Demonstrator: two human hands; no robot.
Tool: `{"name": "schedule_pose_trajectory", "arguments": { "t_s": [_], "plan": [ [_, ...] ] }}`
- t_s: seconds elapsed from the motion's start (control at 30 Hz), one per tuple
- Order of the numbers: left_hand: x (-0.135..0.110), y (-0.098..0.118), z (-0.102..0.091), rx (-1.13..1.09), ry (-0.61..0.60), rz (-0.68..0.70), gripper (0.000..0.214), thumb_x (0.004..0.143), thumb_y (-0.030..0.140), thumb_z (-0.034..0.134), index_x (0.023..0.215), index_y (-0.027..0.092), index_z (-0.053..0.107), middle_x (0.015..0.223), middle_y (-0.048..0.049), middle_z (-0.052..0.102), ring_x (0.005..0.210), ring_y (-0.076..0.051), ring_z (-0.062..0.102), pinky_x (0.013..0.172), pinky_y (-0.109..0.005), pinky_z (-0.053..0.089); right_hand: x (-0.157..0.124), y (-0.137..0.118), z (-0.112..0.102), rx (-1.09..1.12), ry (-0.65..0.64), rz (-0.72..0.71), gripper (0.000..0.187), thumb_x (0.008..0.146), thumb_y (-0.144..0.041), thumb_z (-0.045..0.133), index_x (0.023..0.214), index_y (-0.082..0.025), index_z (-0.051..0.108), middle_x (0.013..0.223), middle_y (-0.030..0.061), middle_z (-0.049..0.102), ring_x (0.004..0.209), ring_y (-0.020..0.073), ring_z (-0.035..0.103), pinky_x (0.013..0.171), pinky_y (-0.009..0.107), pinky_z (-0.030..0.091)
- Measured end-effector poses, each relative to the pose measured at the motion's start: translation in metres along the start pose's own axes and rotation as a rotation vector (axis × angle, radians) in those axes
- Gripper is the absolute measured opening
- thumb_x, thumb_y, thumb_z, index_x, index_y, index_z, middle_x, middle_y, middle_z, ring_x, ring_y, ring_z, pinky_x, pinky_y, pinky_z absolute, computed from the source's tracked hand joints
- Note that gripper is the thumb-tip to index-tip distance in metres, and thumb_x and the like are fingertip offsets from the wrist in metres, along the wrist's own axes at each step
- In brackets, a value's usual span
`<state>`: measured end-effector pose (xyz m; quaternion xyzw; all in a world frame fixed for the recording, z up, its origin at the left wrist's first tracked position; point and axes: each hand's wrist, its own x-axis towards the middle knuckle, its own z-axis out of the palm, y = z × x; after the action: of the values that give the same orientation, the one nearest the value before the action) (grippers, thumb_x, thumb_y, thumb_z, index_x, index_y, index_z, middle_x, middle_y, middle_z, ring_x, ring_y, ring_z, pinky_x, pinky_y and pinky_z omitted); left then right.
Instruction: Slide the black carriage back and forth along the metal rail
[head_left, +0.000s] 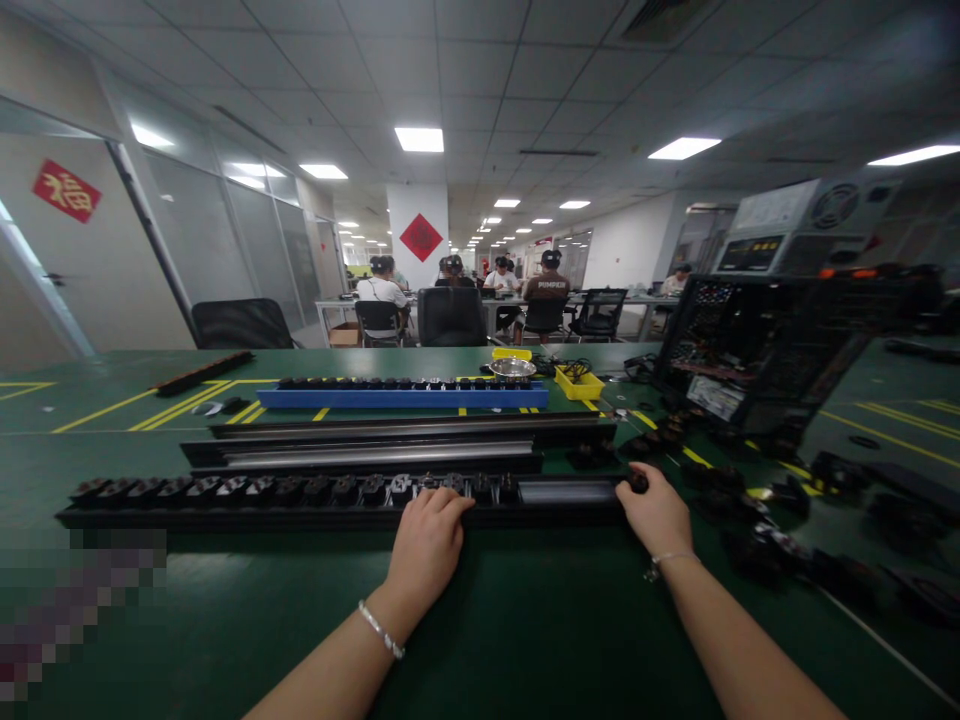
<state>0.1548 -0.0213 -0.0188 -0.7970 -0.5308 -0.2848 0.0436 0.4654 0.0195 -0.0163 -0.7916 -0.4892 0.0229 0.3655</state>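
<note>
A long black power strip housing (300,518) lies across the green table in front of me, with a row of black socket modules (232,488) set in its channel. The right part of the channel (577,491) shows bare, shiny metal. My left hand (429,535) lies over the middle of the strip, its fingers curled on the modules and its fingertips partly hidden. At the strip's right end, my right hand (658,510) pinches a small black socket module (638,483), mostly covered by the fingers.
Behind the strip lie two dark metal rails (375,453) and a blue tray (405,398) of modules. A metal dish (512,368) and yellow bin (579,382) stand farther back. An open computer case (742,350) and loose black parts (772,545) occupy the right. People sit in the background.
</note>
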Motion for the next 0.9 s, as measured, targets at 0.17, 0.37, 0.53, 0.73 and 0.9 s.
{"name": "schedule_pose_trajectory", "arguments": {
  "t_s": [0.17,0.37,0.53,0.73,0.9],
  "plan": [
    [0.001,0.001,-0.002,0.005,-0.008,-0.010,0.033,0.081,0.008,0.046,0.105,0.024,0.061,0.100,-0.0023,0.061,0.091,-0.019,0.051,0.080,-0.034,0.042,0.002,0.002,-0.001,0.008,0.013,0.018,0.044,0.072,-0.034,0.045,0.111,-0.017,0.059,0.105,0.0100,0.063,0.094,0.0238,0.058,0.081,0.033,0.044],
    [0.001,0.002,-0.002,0.001,-0.011,-0.009,0.034,0.080,0.007,0.046,0.105,0.024,0.061,0.101,-0.0020,0.061,0.091,-0.018,0.051,0.080,-0.034,0.042,0.006,0.007,-0.003,0.000,0.026,0.026,0.043,0.071,-0.035,0.046,0.108,-0.018,0.061,0.103,0.0095,0.063,0.091,0.0236,0.058,0.079,0.032,0.044],
    [0.001,0.002,-0.002,0.016,-0.014,-0.007,0.033,0.080,0.008,0.047,0.104,0.024,0.061,0.100,-0.0017,0.061,0.091,-0.019,0.051,0.080,-0.034,0.042,0.007,0.009,-0.003,-0.022,0.025,0.049,0.043,0.072,-0.035,0.045,0.109,-0.018,0.061,0.103,0.0099,0.063,0.089,0.0233,0.059,0.077,0.033,0.045],
    [0.001,0.001,-0.001,0.006,-0.002,-0.008,0.033,0.081,0.008,0.047,0.105,0.024,0.061,0.100,-0.0018,0.061,0.091,-0.018,0.051,0.080,-0.034,0.042,0.011,0.014,-0.005,-0.024,0.045,0.083,0.045,0.071,-0.035,0.045,0.109,-0.018,0.061,0.104,0.0103,0.063,0.090,0.0244,0.059,0.078,0.034,0.045],
    [0.001,0.001,-0.002,-0.008,-0.008,-0.009,0.034,0.081,0.008,0.046,0.106,0.024,0.061,0.101,-0.0027,0.061,0.092,-0.018,0.051,0.080,-0.034,0.042,0.025,0.036,-0.008,-0.013,0.039,0.229,0.043,0.066,-0.035,0.049,0.103,-0.019,0.065,0.092,0.0105,0.066,0.079,0.0252,0.059,0.070,0.035,0.046]
  ]
}}
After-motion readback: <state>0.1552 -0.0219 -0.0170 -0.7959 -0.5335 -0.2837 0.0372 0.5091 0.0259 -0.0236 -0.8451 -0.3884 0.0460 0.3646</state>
